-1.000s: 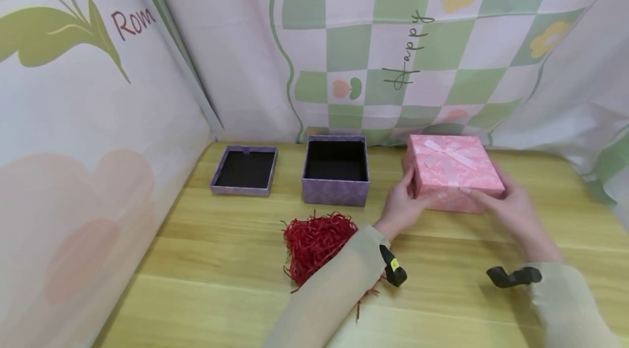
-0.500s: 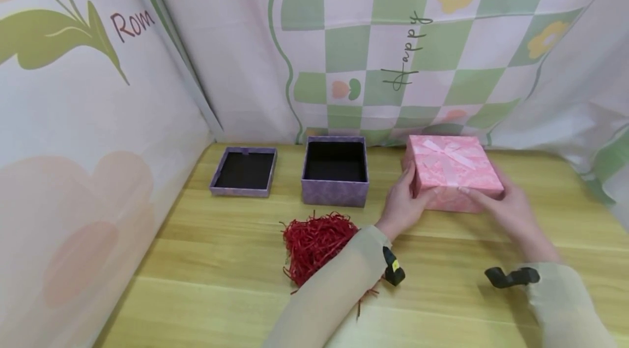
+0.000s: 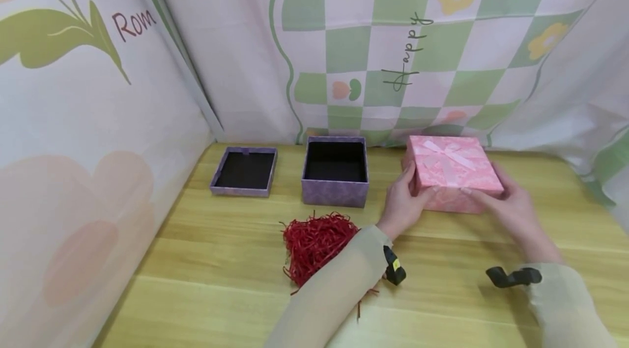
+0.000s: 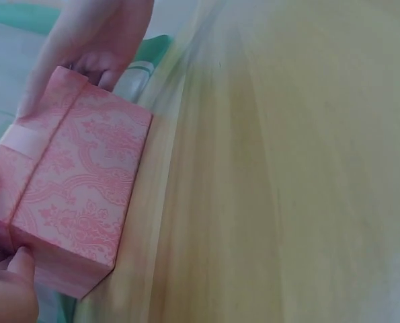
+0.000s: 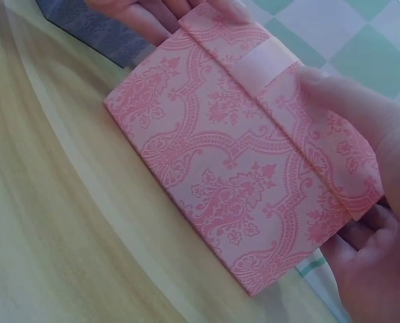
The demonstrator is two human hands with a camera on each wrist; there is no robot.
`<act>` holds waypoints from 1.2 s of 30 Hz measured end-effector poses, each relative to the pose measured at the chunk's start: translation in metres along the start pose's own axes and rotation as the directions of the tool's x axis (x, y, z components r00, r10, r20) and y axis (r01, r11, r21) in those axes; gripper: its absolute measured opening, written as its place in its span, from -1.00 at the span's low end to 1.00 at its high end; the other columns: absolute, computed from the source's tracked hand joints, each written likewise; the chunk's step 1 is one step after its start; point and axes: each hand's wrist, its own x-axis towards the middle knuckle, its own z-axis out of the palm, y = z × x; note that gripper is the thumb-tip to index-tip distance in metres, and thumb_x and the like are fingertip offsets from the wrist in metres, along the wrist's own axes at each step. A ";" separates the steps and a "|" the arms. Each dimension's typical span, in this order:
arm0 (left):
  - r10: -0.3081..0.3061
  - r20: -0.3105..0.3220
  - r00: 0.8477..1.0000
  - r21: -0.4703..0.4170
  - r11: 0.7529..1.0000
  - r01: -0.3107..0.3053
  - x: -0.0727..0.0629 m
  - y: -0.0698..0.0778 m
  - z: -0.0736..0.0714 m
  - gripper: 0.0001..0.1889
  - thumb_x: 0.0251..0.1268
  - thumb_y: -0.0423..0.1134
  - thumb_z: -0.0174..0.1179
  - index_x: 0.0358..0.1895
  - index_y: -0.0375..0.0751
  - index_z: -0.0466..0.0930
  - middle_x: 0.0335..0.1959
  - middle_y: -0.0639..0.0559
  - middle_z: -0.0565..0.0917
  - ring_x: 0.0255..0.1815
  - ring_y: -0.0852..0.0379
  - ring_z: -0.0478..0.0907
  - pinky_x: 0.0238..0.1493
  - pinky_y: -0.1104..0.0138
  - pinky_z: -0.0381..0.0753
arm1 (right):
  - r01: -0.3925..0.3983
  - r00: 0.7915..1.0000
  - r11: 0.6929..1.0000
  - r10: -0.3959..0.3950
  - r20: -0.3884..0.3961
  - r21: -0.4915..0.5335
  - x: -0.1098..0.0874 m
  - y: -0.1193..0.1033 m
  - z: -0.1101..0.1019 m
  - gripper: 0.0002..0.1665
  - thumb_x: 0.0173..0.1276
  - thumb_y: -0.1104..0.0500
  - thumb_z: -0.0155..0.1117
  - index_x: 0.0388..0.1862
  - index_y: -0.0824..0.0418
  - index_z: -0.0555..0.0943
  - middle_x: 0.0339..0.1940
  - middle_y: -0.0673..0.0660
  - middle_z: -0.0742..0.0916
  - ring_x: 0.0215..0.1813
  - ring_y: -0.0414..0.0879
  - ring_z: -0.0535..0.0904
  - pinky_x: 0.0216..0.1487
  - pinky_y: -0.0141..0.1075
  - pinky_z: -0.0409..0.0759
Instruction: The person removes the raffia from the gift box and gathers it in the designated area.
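A pink patterned gift box (image 3: 454,165) with a ribbon bow on its lid sits at the back right of the table in the head view. My left hand (image 3: 403,203) grips its left side, thumb along the front. On the opposite side my right hand (image 3: 513,211) holds the lid's edge, its thumb at the front edge by the ribbon. Both wrist views show the lid fitted over the base, with a seam below the ribbon (image 5: 265,66). Fingers curl at the box's sides in the left wrist view, where the pink box (image 4: 85,175) stands on the wood.
Left of the pink box stands a purple box (image 3: 335,192), uncovered, with a black inside. Farther left lies its shallow purple lid (image 3: 241,192), inside up. Red shredded paper (image 3: 316,244) is heaped in front, partly behind my left sleeve. A patterned curtain (image 3: 393,53) hangs behind the table.
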 end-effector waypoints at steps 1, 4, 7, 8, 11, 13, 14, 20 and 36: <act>0.004 0.000 1.000 -0.014 1.000 -0.004 0.000 0.000 0.000 -0.23 0.40 -0.18 0.36 0.57 -0.27 0.20 0.53 -0.10 0.27 0.44 0.26 0.26 0.28 0.53 0.31 | 0.002 1.000 1.000 -0.002 -0.003 0.002 0.000 -0.001 0.000 0.14 0.45 -0.12 0.36 0.70 -0.07 -0.20 0.64 0.30 0.08 0.55 0.20 0.18 0.04 -0.72 0.37; 0.009 0.004 1.000 -0.042 0.999 -0.009 0.001 -0.002 0.001 -0.23 0.39 -0.21 0.36 0.56 -0.29 0.20 0.53 -0.11 0.27 0.40 0.30 0.29 0.21 0.59 0.36 | 0.008 1.000 1.000 -0.008 -0.008 -0.001 -0.001 -0.002 0.000 0.13 0.45 -0.12 0.35 0.70 -0.02 -0.16 0.63 0.33 0.12 0.52 0.13 0.23 0.02 -0.72 0.39; 0.005 0.007 1.000 -0.035 0.999 -0.005 0.001 -0.001 0.001 -0.24 0.40 -0.20 0.36 0.56 -0.27 0.20 0.53 -0.09 0.26 0.40 0.31 0.29 0.19 0.60 0.36 | 0.006 1.000 1.000 -0.006 -0.010 -0.007 -0.002 -0.003 0.001 0.13 0.45 -0.13 0.34 0.70 0.03 -0.15 0.62 0.35 0.14 0.52 0.15 0.24 0.00 -0.72 0.40; 0.006 0.008 1.000 -0.029 1.000 -0.005 0.001 -0.001 0.001 -0.24 0.40 -0.19 0.35 0.56 -0.27 0.21 0.53 -0.08 0.26 0.40 0.31 0.28 0.20 0.59 0.36 | 0.004 1.000 1.000 -0.004 -0.011 -0.007 -0.002 -0.003 0.001 0.12 0.45 -0.13 0.34 0.70 0.04 -0.15 0.62 0.35 0.14 0.52 0.18 0.23 0.00 -0.72 0.40; 0.002 0.011 1.000 -0.009 1.000 -0.002 0.001 0.000 0.001 -0.24 0.41 -0.17 0.35 0.56 -0.26 0.21 0.53 -0.07 0.26 0.41 0.31 0.28 0.21 0.59 0.36 | -0.011 1.000 1.000 0.010 -0.012 -0.004 -0.002 -0.003 0.001 0.15 0.45 -0.14 0.34 0.70 0.02 -0.20 0.64 0.33 0.10 0.53 0.26 0.19 0.03 -0.71 0.39; 0.000 0.011 1.000 0.004 1.000 0.000 0.001 0.000 0.001 -0.25 0.41 -0.16 0.34 0.56 -0.25 0.21 0.53 -0.05 0.27 0.41 0.31 0.28 0.21 0.58 0.36 | -0.017 1.000 1.000 0.017 -0.017 0.000 -0.002 -0.004 0.001 0.14 0.45 -0.14 0.34 0.70 0.01 -0.18 0.63 0.33 0.11 0.52 0.26 0.21 0.03 -0.70 0.41; -0.001 0.009 1.000 0.007 1.000 0.001 0.001 0.000 0.001 -0.25 0.41 -0.16 0.34 0.56 -0.24 0.22 0.53 -0.05 0.27 0.41 0.32 0.27 0.21 0.59 0.35 | -0.020 1.000 1.000 0.020 -0.019 0.001 -0.002 -0.004 0.001 0.14 0.44 -0.14 0.35 0.70 0.00 -0.17 0.63 0.33 0.12 0.51 0.24 0.24 0.02 -0.69 0.42; 0.001 0.006 1.000 -0.002 1.000 -0.001 -0.001 0.001 0.001 -0.27 0.44 -0.16 0.32 0.57 -0.22 0.21 0.54 -0.01 0.26 0.41 0.34 0.27 0.22 0.59 0.34 | -0.023 0.999 0.999 0.022 -0.048 -0.025 -0.002 -0.005 0.003 0.10 0.41 -0.16 0.38 0.70 -0.01 -0.05 0.56 0.40 0.27 0.26 -0.13 0.45 -0.10 -0.69 0.46; 0.031 -0.013 0.999 -0.069 0.997 -0.032 -0.003 0.001 0.000 -0.28 0.44 -0.15 0.31 0.56 -0.18 0.23 0.54 -0.05 0.26 0.41 0.31 0.28 0.21 0.56 0.39 | 0.033 0.994 0.999 -0.034 -0.103 -0.011 -0.001 0.004 0.006 0.03 0.43 -0.11 0.37 0.69 -0.18 -0.01 0.54 0.43 0.31 0.09 -0.32 0.41 -0.15 -0.68 0.47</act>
